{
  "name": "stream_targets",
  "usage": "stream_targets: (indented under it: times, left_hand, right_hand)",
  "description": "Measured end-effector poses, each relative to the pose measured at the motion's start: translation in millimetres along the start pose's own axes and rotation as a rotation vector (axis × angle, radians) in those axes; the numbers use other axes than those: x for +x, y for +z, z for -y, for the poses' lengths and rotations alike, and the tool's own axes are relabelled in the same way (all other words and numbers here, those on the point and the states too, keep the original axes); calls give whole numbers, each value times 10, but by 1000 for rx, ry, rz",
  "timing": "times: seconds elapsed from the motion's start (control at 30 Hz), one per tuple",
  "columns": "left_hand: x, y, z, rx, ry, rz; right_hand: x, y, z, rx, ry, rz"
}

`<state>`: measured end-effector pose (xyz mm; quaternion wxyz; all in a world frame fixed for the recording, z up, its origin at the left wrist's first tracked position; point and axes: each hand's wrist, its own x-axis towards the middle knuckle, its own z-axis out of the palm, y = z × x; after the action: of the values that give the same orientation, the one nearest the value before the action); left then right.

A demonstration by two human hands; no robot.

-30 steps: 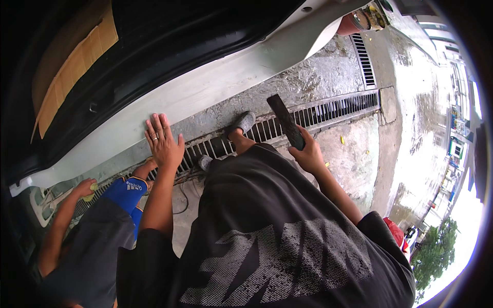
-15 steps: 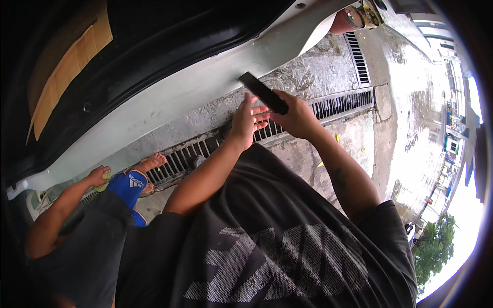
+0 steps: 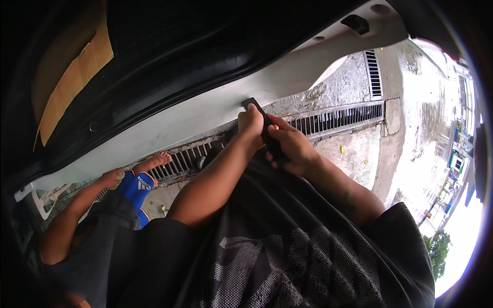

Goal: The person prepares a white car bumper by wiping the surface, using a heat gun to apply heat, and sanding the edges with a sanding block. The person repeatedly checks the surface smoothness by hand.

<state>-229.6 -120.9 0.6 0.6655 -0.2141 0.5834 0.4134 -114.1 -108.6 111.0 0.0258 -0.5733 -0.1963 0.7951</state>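
The long black block (image 3: 266,128) is in front of the person's shirt (image 3: 292,231), with its top end by the long white panel (image 3: 205,110). I can't tell if that end touches the panel. The left hand (image 3: 250,123) is curled around the upper part, with its thumb near the top. The right hand (image 3: 295,146) holds the lower part, so both hands are full.

The block looks stiff and not too heavy (one hand could likely lift it). It does not look easy to break. Its smooth sides might slip if they get wet, and the ground nearby looks wet. The best hold is probably one hand near each end, with fingers wrapped around the long sides.

Half a second ago, only the right hand held the block, and the left hand was open beside it. Now the left hand has closed on it, and the block stands steeper.
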Motion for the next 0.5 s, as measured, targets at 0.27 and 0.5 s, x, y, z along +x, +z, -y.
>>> stream_targets:
  times: [0.27, 0.5]
  left_hand:
    - [111, -44, -264, 375, -125, -47]
    - [107, -27, -291, 445, -98, -111]
  right_hand:
    - [142, 208, 202, -59, 71, -101]
    - [181, 184, 94, -47, 30, -97]
